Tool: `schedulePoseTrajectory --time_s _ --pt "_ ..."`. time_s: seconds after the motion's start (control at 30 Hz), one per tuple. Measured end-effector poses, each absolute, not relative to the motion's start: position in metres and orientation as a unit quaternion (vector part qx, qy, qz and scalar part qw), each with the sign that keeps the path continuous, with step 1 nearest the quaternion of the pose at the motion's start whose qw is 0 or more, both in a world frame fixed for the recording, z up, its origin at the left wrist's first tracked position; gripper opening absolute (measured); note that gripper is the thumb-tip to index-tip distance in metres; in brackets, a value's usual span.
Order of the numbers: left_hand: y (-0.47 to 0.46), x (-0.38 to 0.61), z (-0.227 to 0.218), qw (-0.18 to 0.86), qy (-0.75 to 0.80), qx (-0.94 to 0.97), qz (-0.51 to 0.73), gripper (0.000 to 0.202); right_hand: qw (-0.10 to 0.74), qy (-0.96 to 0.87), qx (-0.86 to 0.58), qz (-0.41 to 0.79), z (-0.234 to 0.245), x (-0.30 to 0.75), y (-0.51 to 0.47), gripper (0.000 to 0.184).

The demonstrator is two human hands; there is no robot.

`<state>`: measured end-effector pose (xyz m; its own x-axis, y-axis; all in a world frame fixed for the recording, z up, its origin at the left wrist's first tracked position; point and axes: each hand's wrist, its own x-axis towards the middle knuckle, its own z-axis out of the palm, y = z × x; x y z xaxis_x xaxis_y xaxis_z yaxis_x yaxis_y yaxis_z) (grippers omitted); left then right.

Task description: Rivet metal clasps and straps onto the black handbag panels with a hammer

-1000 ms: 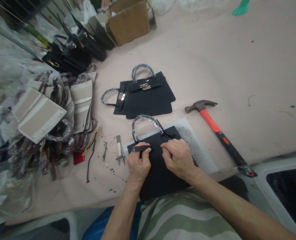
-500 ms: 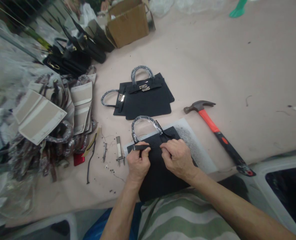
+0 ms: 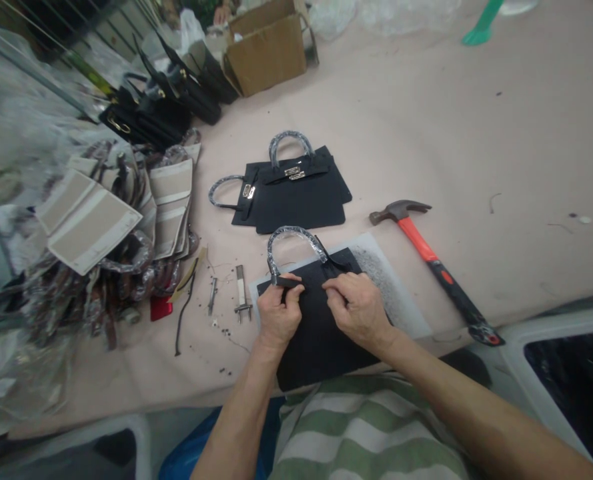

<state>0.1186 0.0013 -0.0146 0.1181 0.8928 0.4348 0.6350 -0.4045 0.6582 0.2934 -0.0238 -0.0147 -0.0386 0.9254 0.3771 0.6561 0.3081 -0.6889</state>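
Observation:
A black bag panel (image 3: 321, 353) lies at the table's front edge, partly over a pale worn board (image 3: 406, 307). Its arched handle (image 3: 292, 232) is wrapped in clear plastic. On the panel's left side, my left hand (image 3: 279, 317) is closed, pinching a short black strap (image 3: 287, 283) between thumb and fingers. Opposite it, my right hand (image 3: 359, 310) is closed too, fingertips pressed together just above the panel. Whatever those fingertips may hold is too small or hidden to make out. A gap of bare panel separates the two hands.
Right of the board rests a claw hammer (image 3: 421, 243). Two overlapping black panels (image 3: 301, 203) with handles lie beyond. Left are metal punch tools (image 3: 241, 293), tiny loose bits and a heap of handled pieces (image 3: 91, 223). Black bags (image 3: 161, 107) and a cardboard box (image 3: 266, 57) stand behind.
The view has shifted slightly, moving the scene a little within the picture. Both hands keep nearly the same pose over the panel, with the strap still pinched in my left hand.

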Motion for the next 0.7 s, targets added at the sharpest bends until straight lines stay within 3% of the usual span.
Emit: schedulePoseTrajectory --time_s 0.1,0.2,0.33,0.43,0.5,0.57,0.7 --pt "0.001 0.118 -0.015 0.170 0.527 0.726 0.408 0.010 0.414 -0.670 -0.581 0.207 0.000 0.309 -0.024 0.018" --pt "0.001 0.118 -0.016 0.177 0.528 0.724 0.407 0.010 0.393 -0.652 -0.631 0.149 0.014 0.343 -0.023 0.018" --pt "0.002 0.115 -0.018 0.179 0.520 0.731 0.404 0.010 0.244 -0.651 -0.718 0.011 0.013 0.394 -0.023 0.026" --pt "0.002 0.114 -0.017 0.182 0.517 0.734 0.401 0.009 0.130 -0.645 -0.753 0.004 0.000 0.418 -0.026 0.032" --pt "0.002 0.114 -0.017 0.183 0.518 0.736 0.395 0.009 0.102 -0.619 -0.777 0.040 -0.007 0.426 -0.027 0.030" --pt "0.002 0.115 -0.017 0.178 0.518 0.739 0.393 0.009 0.125 -0.571 -0.805 0.099 -0.009 0.433 -0.024 0.025" --pt "0.002 0.117 -0.020 0.159 0.516 0.741 0.399 0.010 0.223 -0.461 -0.769 0.383 0.003 0.440 -0.012 0.013"
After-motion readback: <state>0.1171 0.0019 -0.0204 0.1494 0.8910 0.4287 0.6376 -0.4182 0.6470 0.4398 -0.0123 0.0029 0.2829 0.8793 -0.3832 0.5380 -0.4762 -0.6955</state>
